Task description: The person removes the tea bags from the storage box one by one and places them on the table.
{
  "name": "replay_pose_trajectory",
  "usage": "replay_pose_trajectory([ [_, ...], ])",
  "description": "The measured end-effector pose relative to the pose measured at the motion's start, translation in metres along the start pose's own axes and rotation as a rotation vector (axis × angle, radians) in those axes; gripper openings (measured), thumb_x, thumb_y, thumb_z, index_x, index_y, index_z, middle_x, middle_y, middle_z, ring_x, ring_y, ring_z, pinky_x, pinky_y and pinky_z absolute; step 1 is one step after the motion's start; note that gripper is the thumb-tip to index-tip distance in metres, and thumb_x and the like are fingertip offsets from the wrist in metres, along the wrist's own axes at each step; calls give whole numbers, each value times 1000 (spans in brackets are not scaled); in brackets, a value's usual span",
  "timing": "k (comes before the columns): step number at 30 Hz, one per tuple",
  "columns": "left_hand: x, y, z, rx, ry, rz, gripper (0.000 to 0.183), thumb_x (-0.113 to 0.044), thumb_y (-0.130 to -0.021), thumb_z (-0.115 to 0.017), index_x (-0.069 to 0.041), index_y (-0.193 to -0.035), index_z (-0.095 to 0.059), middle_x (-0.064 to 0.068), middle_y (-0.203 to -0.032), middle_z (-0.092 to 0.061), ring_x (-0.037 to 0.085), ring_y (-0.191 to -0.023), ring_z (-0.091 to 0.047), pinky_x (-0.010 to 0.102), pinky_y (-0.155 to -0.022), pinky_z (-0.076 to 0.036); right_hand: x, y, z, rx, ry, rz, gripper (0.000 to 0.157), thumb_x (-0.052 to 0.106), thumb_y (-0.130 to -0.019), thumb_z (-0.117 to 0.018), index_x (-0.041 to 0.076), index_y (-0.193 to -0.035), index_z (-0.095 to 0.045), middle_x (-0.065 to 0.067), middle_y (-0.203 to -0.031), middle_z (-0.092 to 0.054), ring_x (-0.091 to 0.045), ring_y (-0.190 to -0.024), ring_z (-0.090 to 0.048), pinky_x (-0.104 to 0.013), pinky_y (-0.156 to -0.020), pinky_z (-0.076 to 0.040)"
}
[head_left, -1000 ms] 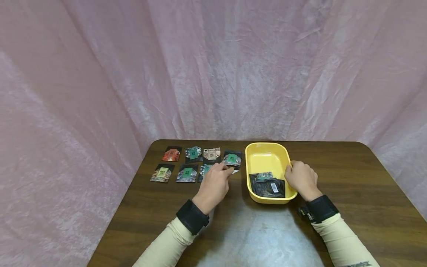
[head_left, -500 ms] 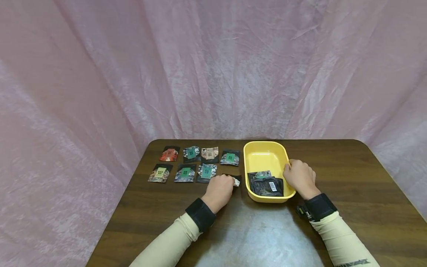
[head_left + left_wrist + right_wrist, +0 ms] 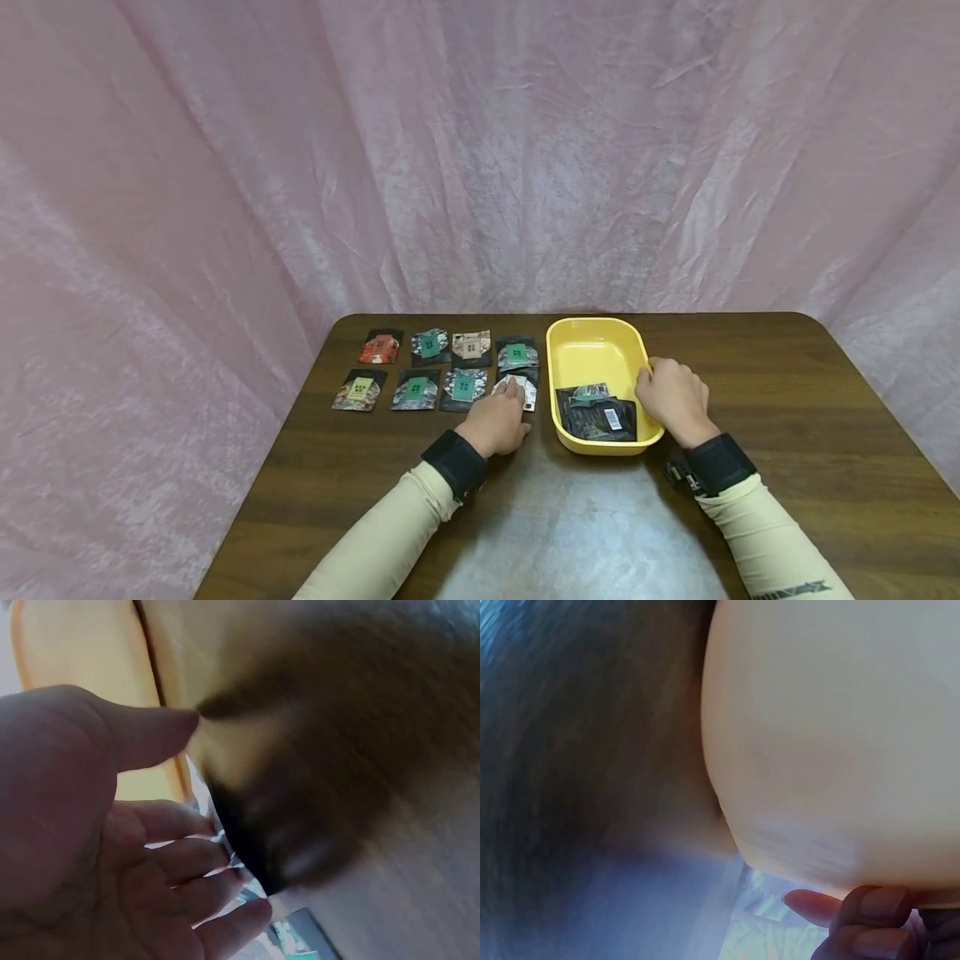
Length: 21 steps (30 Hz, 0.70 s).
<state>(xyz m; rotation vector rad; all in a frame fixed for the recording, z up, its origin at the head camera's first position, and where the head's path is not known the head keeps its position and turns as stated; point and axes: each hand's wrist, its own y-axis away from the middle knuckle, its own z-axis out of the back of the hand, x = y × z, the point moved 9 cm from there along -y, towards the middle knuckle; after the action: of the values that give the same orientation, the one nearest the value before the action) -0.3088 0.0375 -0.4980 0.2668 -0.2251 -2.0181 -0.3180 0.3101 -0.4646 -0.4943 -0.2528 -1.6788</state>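
Note:
My left hand [image 3: 497, 421] lies over a black-and-white sachet [image 3: 529, 393] in the near row, its extended fingers touching it and covering part of it. In the left wrist view, the fingers [image 3: 199, 877] reach over the sachet's edge and the thumb stands apart, off the sachet. My right hand [image 3: 677, 402] grips the right rim of a yellow plastic tub [image 3: 596, 327]; the right wrist view shows its curled fingers [image 3: 881, 904] at the tub's edge. Inside the tub's near end, dark sachets [image 3: 600, 419] overlap, one with a white barcode label.
Left of the tub, flat sachets lie face up in two rows, among them a red-labelled one [image 3: 380, 346], a beige-labelled one [image 3: 471, 347] and a yellow-labelled one [image 3: 360, 389]. The wooden table [image 3: 780, 392] ends at a pink curtain [image 3: 525, 167].
My left hand has drawn back from the far row and set the black-and-white sachet flat in the near row, its fingers now extended over it. My right hand stays on the tub rim.

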Motion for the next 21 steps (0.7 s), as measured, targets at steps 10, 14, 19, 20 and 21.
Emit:
replay_pose_trajectory([
  [10, 3, -3, -3, 23, 73, 5, 81, -45, -108, -58, -2, -169, -26, 18, -179, -20, 33, -168, -23, 47, -132, -32, 1, 0, 1, 3, 0, 4, 36, 26, -105, -51, 1, -117, -75, -20, -87, -74, -37, -73, -68, -39, -53, -39],
  [14, 2, -2, 0, 9, 83, 10, 81, -46, -108, -59, -2, -168, -28, 19, -178, -22, 34, -167, -24, 49, -132, -33, 1, -1, 2, -1, -2, 3, 34, 26, -105, -51, 2, -111, -75, -16, -81, -72, -35, -70, -66, -38, -53, -38],
  [19, 2, 0, 0, 22, 111, 8, 82, -46, -107, -60, -2, -168, -27, 19, -179, -19, 35, -168, -21, 54, -132, -31, 1, 0, 1, 7, -4, -4, 35, 25, -105, -51, 1, -111, -75, -14, -78, -70, -33, -68, -64, -38, -53, -38],
  [20, 3, 0, 0, 25, 117, 5, 83, -47, -107, -60, -2, -168, -27, 18, -179, -18, 35, -168, -20, 55, -132, -30, 1, 0, 1, 8, -3, -5, 35, 25, -105, -51, 1, -112, -75, -14, -78, -70, -32, -68, -64, -38, -53, -38],
  [21, 3, 0, 0, 26, 120, 1, 83, -47, -107, -61, -2, -168, -27, 18, -179, -18, 35, -168, -20, 55, -132, -30, 1, 0, 1, 10, -3, -6, 35, 25, -105, -51, 1, -112, -75, -14, -78, -70, -32, -68, -64, -38, -53, -38],
])
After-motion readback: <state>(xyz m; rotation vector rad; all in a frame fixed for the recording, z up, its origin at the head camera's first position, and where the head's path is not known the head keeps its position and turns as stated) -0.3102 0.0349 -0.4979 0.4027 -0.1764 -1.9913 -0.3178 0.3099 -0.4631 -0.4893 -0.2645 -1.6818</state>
